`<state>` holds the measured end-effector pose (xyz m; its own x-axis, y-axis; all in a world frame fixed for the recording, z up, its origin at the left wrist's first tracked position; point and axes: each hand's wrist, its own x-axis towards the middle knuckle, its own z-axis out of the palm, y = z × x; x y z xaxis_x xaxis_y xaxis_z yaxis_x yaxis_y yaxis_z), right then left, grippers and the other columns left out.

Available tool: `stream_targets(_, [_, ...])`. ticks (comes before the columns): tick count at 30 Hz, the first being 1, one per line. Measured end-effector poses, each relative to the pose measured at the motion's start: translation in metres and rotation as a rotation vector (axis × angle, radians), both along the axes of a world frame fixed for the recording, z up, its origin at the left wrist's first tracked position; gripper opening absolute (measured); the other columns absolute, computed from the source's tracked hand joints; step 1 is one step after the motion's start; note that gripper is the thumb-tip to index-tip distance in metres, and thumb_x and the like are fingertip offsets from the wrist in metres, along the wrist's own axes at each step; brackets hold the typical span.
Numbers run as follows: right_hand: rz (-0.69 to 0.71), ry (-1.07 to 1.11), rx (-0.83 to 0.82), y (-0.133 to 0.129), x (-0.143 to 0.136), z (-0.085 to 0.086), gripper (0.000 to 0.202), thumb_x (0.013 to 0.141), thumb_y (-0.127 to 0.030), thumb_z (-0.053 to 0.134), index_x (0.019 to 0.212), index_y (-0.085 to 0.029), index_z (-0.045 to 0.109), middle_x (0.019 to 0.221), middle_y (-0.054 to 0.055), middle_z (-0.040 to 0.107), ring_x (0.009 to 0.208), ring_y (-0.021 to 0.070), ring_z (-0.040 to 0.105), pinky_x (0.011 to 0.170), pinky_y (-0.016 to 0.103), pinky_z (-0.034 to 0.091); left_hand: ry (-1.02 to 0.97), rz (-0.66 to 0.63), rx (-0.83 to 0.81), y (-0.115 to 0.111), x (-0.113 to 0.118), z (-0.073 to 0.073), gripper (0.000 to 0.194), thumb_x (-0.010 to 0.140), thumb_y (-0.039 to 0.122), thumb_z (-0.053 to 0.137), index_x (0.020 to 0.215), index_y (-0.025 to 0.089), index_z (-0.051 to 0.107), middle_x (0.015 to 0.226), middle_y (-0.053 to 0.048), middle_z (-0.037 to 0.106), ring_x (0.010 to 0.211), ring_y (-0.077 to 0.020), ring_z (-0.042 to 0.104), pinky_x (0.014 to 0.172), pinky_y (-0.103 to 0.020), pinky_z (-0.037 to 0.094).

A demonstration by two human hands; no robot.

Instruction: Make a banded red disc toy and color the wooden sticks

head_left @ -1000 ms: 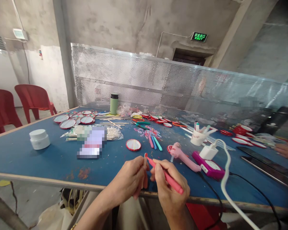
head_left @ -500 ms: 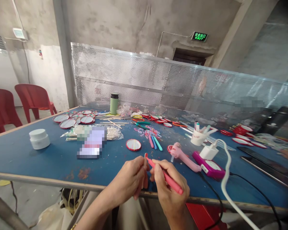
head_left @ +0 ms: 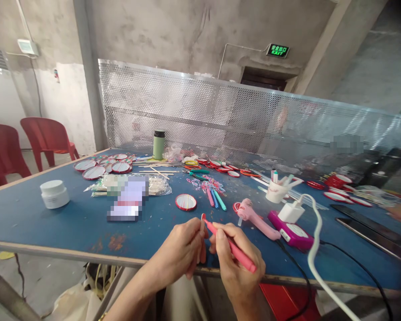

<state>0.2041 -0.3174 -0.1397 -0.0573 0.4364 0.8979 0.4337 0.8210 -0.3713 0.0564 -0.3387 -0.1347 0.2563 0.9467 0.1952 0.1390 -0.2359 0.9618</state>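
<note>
The pink marker (head_left: 241, 256) looks smooth plastic, the stick (head_left: 202, 225) wooden

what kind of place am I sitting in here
Likely a craft workshop: the blue worktable bears a cluster of colored markers and what looks like a pink glue gun.

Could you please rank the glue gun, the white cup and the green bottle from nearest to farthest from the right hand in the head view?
From the right hand:
1. glue gun: just beyond it, to the right.
2. white cup: farther back, also right, behind the glue gun.
3. green bottle: far back, to the left.
</note>
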Motion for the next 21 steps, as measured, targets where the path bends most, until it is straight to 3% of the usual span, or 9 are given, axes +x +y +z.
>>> stream_targets(21, [-0.015, 0.017, 0.006, 0.0020, -0.0003, -0.0029, 0.015, 0.097, -0.017, 0.056, 0.089, -0.020, 0.068, 0.069, -0.002, 0.072, 0.056, 0.0122, 0.071, 0.057, 0.020, 0.056, -0.013, 0.002, -0.006, -0.0001, 0.0001, -0.0009, 0.039, 0.105, 0.050, 0.035, 0.079, 0.021, 0.043, 0.054, 0.007, 0.053, 0.035, -0.0054, 0.044, 0.042, -0.019, 0.029])
